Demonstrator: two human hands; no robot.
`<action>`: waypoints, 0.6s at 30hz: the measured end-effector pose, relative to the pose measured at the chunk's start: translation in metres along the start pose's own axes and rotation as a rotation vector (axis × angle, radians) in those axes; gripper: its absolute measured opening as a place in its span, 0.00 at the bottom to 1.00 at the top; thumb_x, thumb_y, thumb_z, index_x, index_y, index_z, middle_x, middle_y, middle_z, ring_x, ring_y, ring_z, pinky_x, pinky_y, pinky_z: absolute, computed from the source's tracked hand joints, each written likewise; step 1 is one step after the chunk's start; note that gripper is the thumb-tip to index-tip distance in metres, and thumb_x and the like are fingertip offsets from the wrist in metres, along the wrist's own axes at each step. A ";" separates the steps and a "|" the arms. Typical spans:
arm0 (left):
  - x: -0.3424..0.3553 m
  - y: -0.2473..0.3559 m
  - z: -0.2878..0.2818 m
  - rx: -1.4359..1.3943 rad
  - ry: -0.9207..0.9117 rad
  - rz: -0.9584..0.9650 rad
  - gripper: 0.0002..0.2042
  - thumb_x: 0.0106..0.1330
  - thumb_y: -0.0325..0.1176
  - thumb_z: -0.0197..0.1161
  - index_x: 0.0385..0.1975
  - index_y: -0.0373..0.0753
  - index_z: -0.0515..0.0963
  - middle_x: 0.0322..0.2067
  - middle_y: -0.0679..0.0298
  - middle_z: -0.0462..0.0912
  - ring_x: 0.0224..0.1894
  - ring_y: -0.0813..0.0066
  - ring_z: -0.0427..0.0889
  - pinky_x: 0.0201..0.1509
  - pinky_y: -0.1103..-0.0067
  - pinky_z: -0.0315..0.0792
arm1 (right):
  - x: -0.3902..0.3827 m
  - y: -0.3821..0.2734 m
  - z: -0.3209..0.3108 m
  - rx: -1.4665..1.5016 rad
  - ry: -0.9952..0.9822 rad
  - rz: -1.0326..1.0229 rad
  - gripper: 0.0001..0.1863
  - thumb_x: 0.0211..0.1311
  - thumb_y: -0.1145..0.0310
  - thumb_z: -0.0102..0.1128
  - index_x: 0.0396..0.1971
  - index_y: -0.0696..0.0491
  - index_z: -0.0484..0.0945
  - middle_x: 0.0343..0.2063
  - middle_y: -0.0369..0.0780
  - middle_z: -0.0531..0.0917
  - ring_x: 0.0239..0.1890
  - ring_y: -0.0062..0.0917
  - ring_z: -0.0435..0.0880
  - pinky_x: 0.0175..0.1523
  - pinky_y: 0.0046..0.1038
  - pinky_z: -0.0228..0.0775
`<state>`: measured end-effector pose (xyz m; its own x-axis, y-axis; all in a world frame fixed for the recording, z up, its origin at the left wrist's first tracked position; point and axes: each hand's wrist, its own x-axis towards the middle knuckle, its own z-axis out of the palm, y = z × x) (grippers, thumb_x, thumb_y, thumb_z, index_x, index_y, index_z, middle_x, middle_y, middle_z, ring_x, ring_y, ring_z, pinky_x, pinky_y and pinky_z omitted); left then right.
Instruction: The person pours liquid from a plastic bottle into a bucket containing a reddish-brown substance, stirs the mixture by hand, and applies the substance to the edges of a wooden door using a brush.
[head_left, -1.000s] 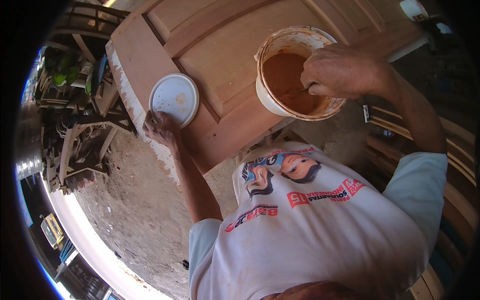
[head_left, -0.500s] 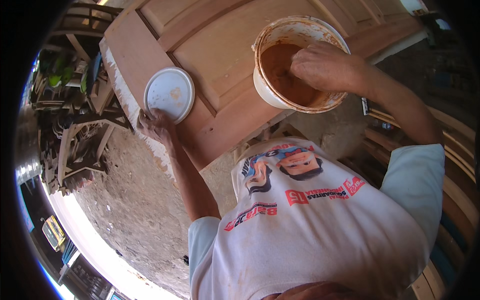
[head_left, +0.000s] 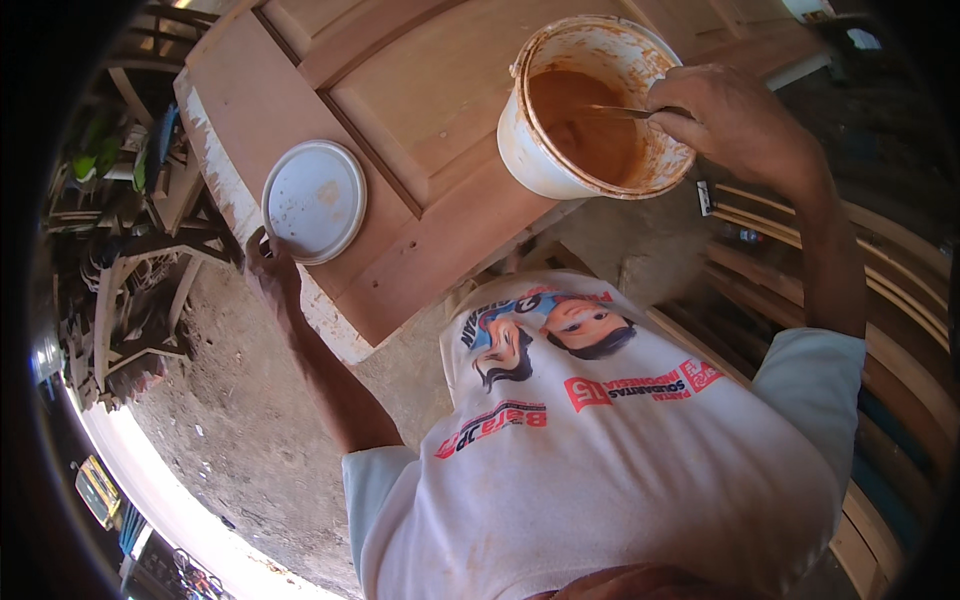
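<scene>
My left hand grips the near-left rim of a round, pale grey lid. The lid, with brownish stains on it, is over the near-left end of a wooden panelled door. My right hand is closed on a thin, narrow tool at the right rim of a white bucket. The tool's coated end reaches over the orange-brown paste inside; its exact kind is hard to make out. Smears of paste cover the bucket's inner wall. The bucket is at the door's near edge.
Stacked wooden boards lie on the right. Wooden frames and scraps crowd the left side. Below the door's near-left corner shows a rough, dirty floor.
My right hand has risen out of the bucket toward its right rim, bringing the thin tool into sight. The lid and my left hand have shifted slightly toward the door's near-left edge.
</scene>
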<state>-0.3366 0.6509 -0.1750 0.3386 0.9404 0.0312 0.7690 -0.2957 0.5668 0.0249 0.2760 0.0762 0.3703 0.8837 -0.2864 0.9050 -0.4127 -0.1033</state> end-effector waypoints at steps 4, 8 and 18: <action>0.019 -0.075 0.029 -0.329 -0.081 0.091 0.19 0.76 0.36 0.63 0.61 0.31 0.79 0.48 0.53 0.87 0.49 0.65 0.86 0.55 0.70 0.78 | -0.017 -0.005 0.006 0.134 0.055 0.112 0.14 0.70 0.64 0.61 0.45 0.59 0.85 0.38 0.52 0.87 0.42 0.48 0.86 0.50 0.45 0.75; 0.016 -0.093 0.060 -0.538 0.047 0.096 0.19 0.78 0.36 0.63 0.61 0.30 0.78 0.47 0.59 0.84 0.48 0.71 0.83 0.54 0.74 0.77 | -0.021 0.000 0.025 0.356 0.131 0.276 0.15 0.72 0.64 0.63 0.47 0.59 0.85 0.35 0.50 0.86 0.35 0.39 0.86 0.45 0.38 0.76; -0.011 -0.100 0.062 -0.466 0.259 -0.014 0.18 0.77 0.35 0.55 0.60 0.32 0.79 0.52 0.53 0.86 0.52 0.66 0.84 0.58 0.73 0.76 | -0.031 0.011 0.063 0.355 0.417 0.296 0.15 0.74 0.65 0.66 0.51 0.60 0.84 0.31 0.38 0.83 0.29 0.19 0.76 0.37 0.27 0.72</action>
<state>-0.3833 0.6596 -0.2833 0.1394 0.9718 0.1901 0.4303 -0.2323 0.8723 0.0103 0.2297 0.0239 0.7104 0.7028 0.0377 0.6531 -0.6384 -0.4074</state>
